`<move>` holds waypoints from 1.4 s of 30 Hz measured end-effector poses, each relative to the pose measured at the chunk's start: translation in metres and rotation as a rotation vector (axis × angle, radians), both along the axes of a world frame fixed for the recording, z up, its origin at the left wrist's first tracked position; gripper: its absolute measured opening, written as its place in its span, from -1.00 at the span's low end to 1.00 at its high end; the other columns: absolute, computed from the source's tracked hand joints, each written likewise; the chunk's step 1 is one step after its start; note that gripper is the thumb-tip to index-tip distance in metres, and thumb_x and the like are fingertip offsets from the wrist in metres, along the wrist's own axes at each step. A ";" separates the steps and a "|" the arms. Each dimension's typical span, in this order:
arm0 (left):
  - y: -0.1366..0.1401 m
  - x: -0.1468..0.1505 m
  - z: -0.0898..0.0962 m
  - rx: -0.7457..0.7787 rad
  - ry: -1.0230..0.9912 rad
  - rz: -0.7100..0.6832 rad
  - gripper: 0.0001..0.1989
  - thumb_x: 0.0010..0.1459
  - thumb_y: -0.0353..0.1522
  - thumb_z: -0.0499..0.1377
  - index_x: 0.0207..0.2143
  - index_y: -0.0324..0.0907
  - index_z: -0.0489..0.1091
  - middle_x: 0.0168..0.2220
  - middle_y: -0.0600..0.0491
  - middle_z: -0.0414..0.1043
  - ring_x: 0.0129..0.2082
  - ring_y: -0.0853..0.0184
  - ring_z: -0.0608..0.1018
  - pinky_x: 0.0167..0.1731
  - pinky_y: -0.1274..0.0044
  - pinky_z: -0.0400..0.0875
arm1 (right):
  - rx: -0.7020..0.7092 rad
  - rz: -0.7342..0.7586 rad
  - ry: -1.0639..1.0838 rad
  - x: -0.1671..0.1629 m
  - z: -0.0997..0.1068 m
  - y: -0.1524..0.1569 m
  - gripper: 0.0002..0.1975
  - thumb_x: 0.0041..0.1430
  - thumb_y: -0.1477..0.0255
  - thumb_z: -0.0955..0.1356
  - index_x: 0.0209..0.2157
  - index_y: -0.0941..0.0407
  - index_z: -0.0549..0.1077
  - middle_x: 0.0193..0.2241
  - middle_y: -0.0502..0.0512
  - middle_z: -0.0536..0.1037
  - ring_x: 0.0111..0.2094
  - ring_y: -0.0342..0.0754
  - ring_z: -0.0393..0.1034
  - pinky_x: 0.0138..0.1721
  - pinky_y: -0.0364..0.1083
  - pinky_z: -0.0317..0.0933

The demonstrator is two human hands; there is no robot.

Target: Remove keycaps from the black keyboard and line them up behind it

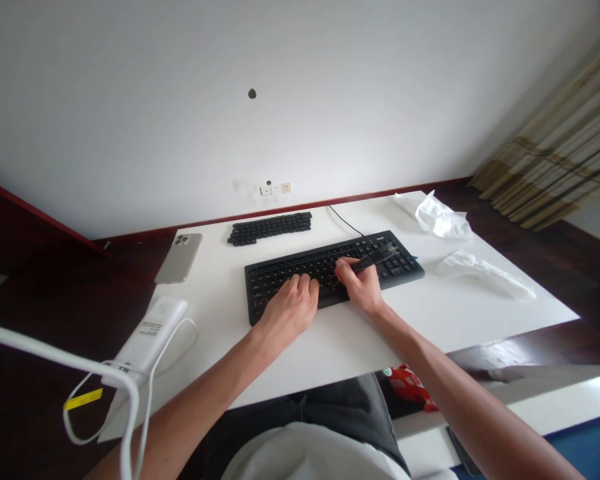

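A white table [360, 333] fills the middle of the frame, with the black keyboard [330, 270] at its centre: stiff, light, best held by its edges. The left hand [290, 308] rests flat on the lower keys, fingers together. The right hand [363, 283] pinches a thin dark tool [377, 257], probably a keycap puller, over the right-hand keys.

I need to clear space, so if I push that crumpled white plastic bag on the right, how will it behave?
The plastic bag looks thin and crumpled, so it is probably very light and floppy. It would likely slide or crumple further, not roll, on the smooth white table.
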State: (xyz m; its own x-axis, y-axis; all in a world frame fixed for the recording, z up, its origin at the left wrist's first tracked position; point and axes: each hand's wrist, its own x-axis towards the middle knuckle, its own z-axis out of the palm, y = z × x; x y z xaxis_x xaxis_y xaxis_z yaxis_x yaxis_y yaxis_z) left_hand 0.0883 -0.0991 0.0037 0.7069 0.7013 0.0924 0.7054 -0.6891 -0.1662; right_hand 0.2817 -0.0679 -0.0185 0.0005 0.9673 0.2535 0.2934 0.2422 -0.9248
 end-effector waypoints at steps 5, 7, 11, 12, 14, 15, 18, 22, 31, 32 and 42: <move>0.005 -0.001 -0.003 0.022 -0.014 0.000 -0.77 0.39 -0.54 -0.05 -0.15 -0.27 0.40 -0.21 -0.12 0.38 -0.21 0.11 0.45 -0.23 0.32 0.38 | 0.015 0.013 -0.043 0.000 0.000 0.000 -0.57 0.36 0.30 0.26 -0.61 0.08 0.21 -0.64 -0.06 0.11 -0.54 -0.14 -0.02 -0.49 -0.06 -0.10; 0.005 -0.001 -0.004 0.034 -0.020 -0.003 -0.79 0.38 -0.53 -0.03 -0.14 -0.26 0.39 -0.21 -0.11 0.38 -0.21 0.11 0.46 -0.22 0.33 0.40 | 0.018 0.013 -0.042 0.000 0.001 0.000 -0.58 0.36 0.32 0.26 -0.61 0.08 0.21 -0.64 -0.07 0.11 -0.54 -0.14 -0.03 -0.49 -0.07 -0.10; 0.000 -0.006 -0.007 0.025 -0.075 0.014 -0.85 0.41 -0.49 0.01 -0.10 -0.24 0.37 -0.20 -0.07 0.39 -0.19 0.14 0.47 -0.16 0.33 0.43 | 0.011 0.011 -0.026 0.001 0.003 -0.001 -0.59 0.36 0.34 0.26 -0.61 0.09 0.23 -0.64 -0.06 0.13 -0.54 -0.14 0.00 -0.49 -0.07 -0.08; -0.001 -0.008 -0.008 0.010 -0.100 0.018 -0.85 0.43 -0.47 0.02 -0.05 -0.23 0.36 -0.18 -0.06 0.40 -0.17 0.14 0.48 -0.13 0.33 0.44 | 0.012 0.013 -0.027 0.001 0.003 -0.001 -0.58 0.36 0.34 0.26 -0.60 0.09 0.24 -0.64 -0.06 0.13 -0.54 -0.14 0.01 -0.49 -0.07 -0.08; -0.003 -0.012 -0.009 -0.026 -0.165 0.031 -0.79 0.45 -0.44 0.05 0.08 -0.22 0.33 -0.11 -0.06 0.42 -0.11 0.16 0.49 -0.06 0.33 0.45 | 0.021 0.020 -0.037 0.001 0.004 -0.001 -0.58 0.37 0.33 0.25 -0.60 0.09 0.24 -0.64 -0.06 0.14 -0.54 -0.14 0.02 -0.49 -0.07 -0.07; -0.004 -0.013 -0.009 -0.047 -0.200 0.040 -0.75 0.45 -0.43 0.07 0.14 -0.20 0.31 -0.07 -0.06 0.43 -0.08 0.17 0.50 -0.02 0.33 0.46 | 0.028 0.024 -0.041 0.001 0.004 -0.001 -0.57 0.38 0.32 0.25 -0.60 0.09 0.25 -0.64 -0.06 0.14 -0.54 -0.14 0.03 -0.49 -0.07 -0.06; -0.005 -0.018 -0.006 -0.126 -0.295 0.058 -0.66 0.42 -0.42 0.15 0.21 -0.17 0.29 0.00 -0.03 0.45 -0.02 0.20 0.50 0.08 0.34 0.46 | 0.039 0.029 -0.040 0.002 0.003 -0.001 -0.58 0.38 0.33 0.25 -0.60 0.09 0.25 -0.64 -0.06 0.17 -0.55 -0.15 0.03 -0.49 -0.07 -0.05; -0.004 -0.021 -0.002 -0.183 -0.326 0.064 -0.67 0.40 -0.46 0.16 0.19 -0.16 0.34 -0.01 -0.01 0.48 -0.03 0.23 0.52 0.08 0.36 0.50 | 0.042 0.031 -0.044 0.003 0.003 0.000 -0.58 0.38 0.34 0.24 -0.60 0.10 0.26 -0.64 -0.06 0.19 -0.55 -0.15 0.05 -0.49 -0.08 -0.04; -0.009 -0.025 -0.025 -0.043 -0.416 -0.034 -0.61 0.42 -0.52 0.07 0.25 -0.24 0.32 0.02 -0.11 0.44 -0.02 0.18 0.52 0.08 0.32 0.53 | 0.054 0.039 -0.069 0.002 0.007 -0.002 -0.57 0.38 0.33 0.25 -0.60 0.10 0.27 -0.65 -0.06 0.18 -0.55 -0.15 0.05 -0.49 -0.08 -0.04; -0.009 -0.025 -0.026 -0.042 -0.432 -0.045 -0.61 0.42 -0.52 0.06 0.25 -0.23 0.32 0.02 -0.11 0.45 -0.03 0.18 0.52 0.08 0.32 0.53 | 0.053 0.038 -0.074 0.002 0.006 -0.002 -0.57 0.38 0.32 0.25 -0.60 0.10 0.27 -0.65 -0.06 0.18 -0.56 -0.15 0.05 -0.49 -0.08 -0.04; -0.003 -0.022 -0.028 -0.089 -0.598 0.018 -0.65 0.39 -0.50 0.15 0.19 -0.21 0.41 -0.04 -0.05 0.51 -0.08 0.23 0.55 0.01 0.37 0.58 | 0.027 0.030 -0.120 0.000 0.000 -0.002 -0.58 0.38 0.33 0.25 -0.60 0.10 0.26 -0.64 -0.06 0.19 -0.56 -0.15 0.08 -0.48 -0.07 -0.02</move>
State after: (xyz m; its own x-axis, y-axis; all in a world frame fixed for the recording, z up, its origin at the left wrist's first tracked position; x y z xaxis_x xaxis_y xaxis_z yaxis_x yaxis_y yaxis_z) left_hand 0.0665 -0.1019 -0.0239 0.5386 0.7357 0.4106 0.6703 -0.6694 0.3202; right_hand 0.2820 -0.0694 -0.0185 -0.0608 0.9591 0.2763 0.3939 0.2774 -0.8763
